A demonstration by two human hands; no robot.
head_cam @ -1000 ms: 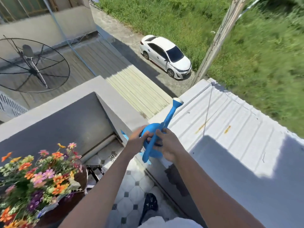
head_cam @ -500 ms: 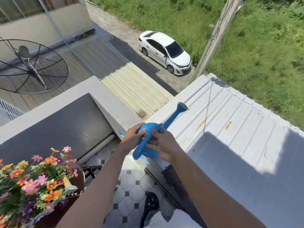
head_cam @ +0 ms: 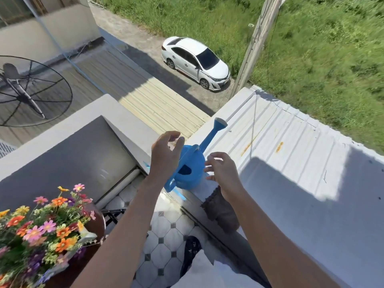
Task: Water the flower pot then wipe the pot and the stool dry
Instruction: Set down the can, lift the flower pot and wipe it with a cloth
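At centre frame, a blue watering can (head_cam: 190, 166), spout aimed toward upper right, is flanked by the left hand (head_cam: 165, 155) and right hand (head_cam: 223, 172), fingers spread and empty, with a dark cloth (head_cam: 220, 213) seen just below the right.

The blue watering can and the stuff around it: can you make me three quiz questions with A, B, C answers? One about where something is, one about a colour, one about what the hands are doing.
1. Where does the watering can stand?
A. on the ledge
B. on the tiled floor
C. in the flower pot

2. What colour is the car?
A. red
B. white
C. black

3. What are the hands doing?
A. both grip the can
B. one pours water
C. both are open beside the can

Answers:
1 A, its base rests on the wall top.
2 B, its body is white.
3 C, the left hand and right hand show spread fingers, holding nothing.
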